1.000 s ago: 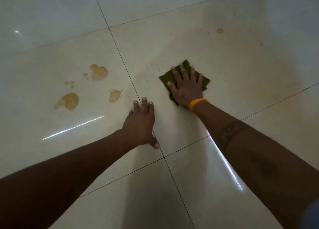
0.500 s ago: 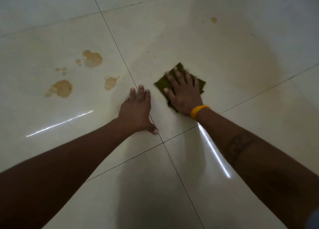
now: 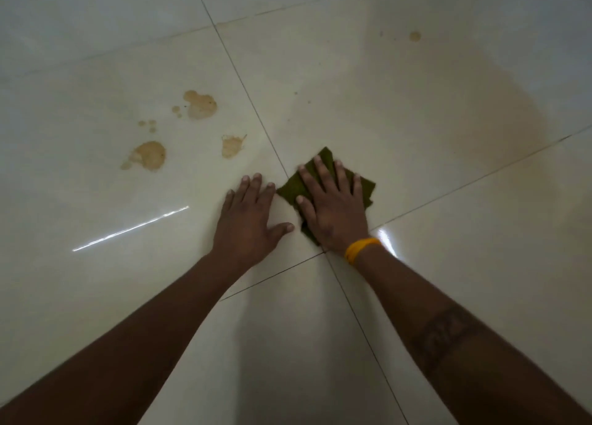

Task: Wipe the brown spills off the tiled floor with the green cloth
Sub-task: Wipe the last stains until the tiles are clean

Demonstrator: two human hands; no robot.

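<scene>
Kneeling over the glossy tiled floor (image 3: 416,136), the person has both arms stretched out ahead, and the head camera, the only view there is, looks down along them. The right hand (image 3: 333,207) lies flat on the green cloth (image 3: 293,189), fingers straight and spread, pressing it to the tile rather than gripping it; a yellow band (image 3: 360,250) circles that wrist and a dark patterned band (image 3: 443,331) crosses the forearm behind it. The cloth is folded and sits just to the right of the long grout line (image 3: 256,110), close to where that line meets the crossing joint, with its corners poking out past the fingertips and the thumb. The left hand (image 3: 250,219) rests palm down on the bare tile just beside the cloth, on the other side of the grout line, fingers straight, thumb splayed toward the cloth without plainly touching it. Well to the left of the cloth, brown spills (image 3: 149,155) mark the neighbouring tile: one wide blotch, a second large one (image 3: 200,104) farther out, a smaller ragged patch (image 3: 231,146) nearest the grout line, and a few droplets between them. A single small brown spot (image 3: 415,36) sits far beyond the cloth, up and to the right. A bright streak of reflected light (image 3: 128,229) lies across the tile left of the left hand.
</scene>
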